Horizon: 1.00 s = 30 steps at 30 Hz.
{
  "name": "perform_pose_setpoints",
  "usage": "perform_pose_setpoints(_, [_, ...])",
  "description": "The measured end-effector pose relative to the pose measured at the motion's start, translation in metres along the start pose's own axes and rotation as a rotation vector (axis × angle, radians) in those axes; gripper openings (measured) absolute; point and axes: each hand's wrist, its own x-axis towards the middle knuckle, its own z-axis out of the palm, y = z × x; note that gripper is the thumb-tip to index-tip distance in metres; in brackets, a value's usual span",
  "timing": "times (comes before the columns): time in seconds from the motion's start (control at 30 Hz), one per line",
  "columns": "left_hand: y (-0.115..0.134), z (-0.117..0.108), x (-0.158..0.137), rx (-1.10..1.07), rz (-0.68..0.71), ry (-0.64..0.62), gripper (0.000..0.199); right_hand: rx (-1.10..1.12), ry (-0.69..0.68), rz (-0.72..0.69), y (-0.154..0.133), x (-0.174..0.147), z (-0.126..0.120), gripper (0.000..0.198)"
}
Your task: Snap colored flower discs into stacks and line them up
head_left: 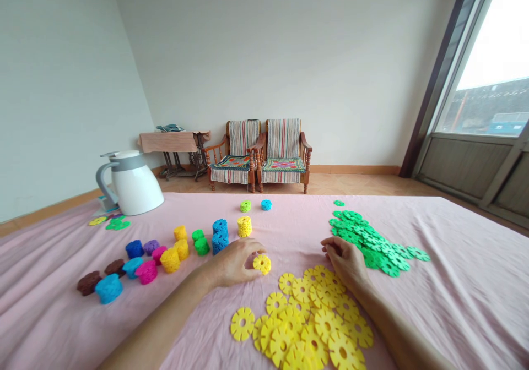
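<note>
My left hand (pixel 239 261) is closed around a small stack of yellow notched plastic discs (pixel 262 264), held between thumb and fingers just above the cloth. My right hand (pixel 344 255) hovers between two loose piles with its fingers curled together; no disc shows at the fingertips. Below it spreads a heap of yellow discs (pixel 306 320), one lying apart at the left. Beyond and right of that hand lies a heap of green discs (pixel 372 240). Past my left hand stand a yellow stack (pixel 244 227) and two blue stacks (pixel 220 237).
Several coloured stacks, including a pink stack (pixel 146 272) and a brown stack (pixel 90 283), stand on the pink tablecloth (pixel 454 282). A white jug (pixel 136 185) is at the far left. Two armchairs (pixel 283 150) and a cloth-covered sewing table (pixel 169 142) are by the wall.
</note>
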Motion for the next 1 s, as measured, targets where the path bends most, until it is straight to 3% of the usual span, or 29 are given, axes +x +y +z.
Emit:
perform_pose_setpoints(0.1, [0.007,-0.003,-0.001,-0.002,0.003,0.033,0.028,-0.004,0.000,0.001,0.000,0.000,0.000,0.022])
perform_pose_setpoints(0.2, [0.021,-0.001,0.000,-0.018,0.049,-0.019,0.014,-0.010,-0.001,-0.003,-0.001,0.000,0.000,0.022])
perform_pose_setpoints(0.4, [0.050,0.016,0.011,0.037,0.178,-0.123,0.027,-0.026,-0.008,-0.004,-0.002,0.000,0.000,0.022])
perform_pose_setpoints(0.53, [0.057,0.018,0.025,0.127,0.168,-0.212,0.021,-0.029,-0.002,-0.018,-0.001,0.000,0.000,0.022])
perform_pose_setpoints(0.7, [0.065,0.022,0.036,0.201,0.115,-0.263,0.030,-0.025,0.017,-0.028,-0.003,-0.001,0.000,0.022])
perform_pose_setpoints(0.83, [0.065,0.022,0.034,0.216,0.100,-0.217,0.032,-0.034,0.019,-0.035,-0.004,-0.001,-0.001,0.023])
perform_pose_setpoints(1.0, [0.041,-0.004,0.022,0.148,0.003,0.006,0.026,-0.036,0.011,-0.048,-0.002,0.000,0.001,0.023])
